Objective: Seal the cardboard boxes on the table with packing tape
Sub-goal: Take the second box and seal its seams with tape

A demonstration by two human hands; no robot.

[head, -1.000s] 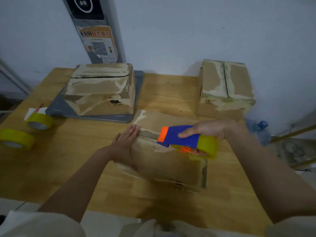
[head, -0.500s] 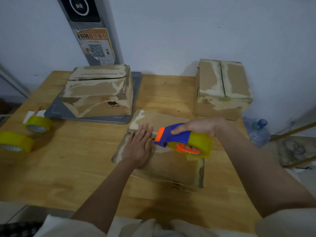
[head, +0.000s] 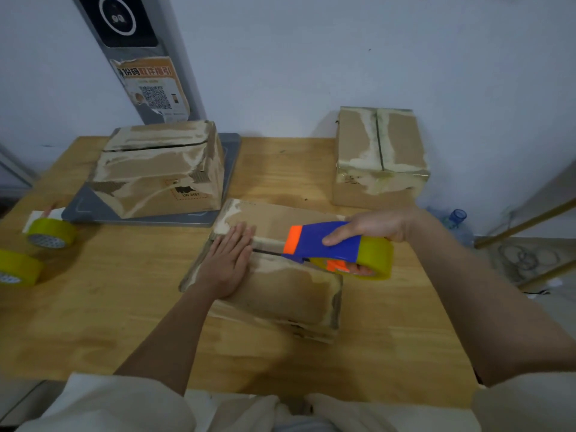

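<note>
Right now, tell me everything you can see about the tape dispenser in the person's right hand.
The tape dispenser has a blue plastic body with an orange front end and an orange part underneath. It carries a roll of yellowish clear packing tape at its rear. The right hand grips it from above, fingers curled over the blue body. It lies roughly level, its front end over the seam of the near cardboard box.

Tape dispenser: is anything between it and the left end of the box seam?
Yes. The left hand lies flat on the seam of the near cardboard box, directly ahead of the blue-and-orange tape dispenser gripped by the right hand.
</note>
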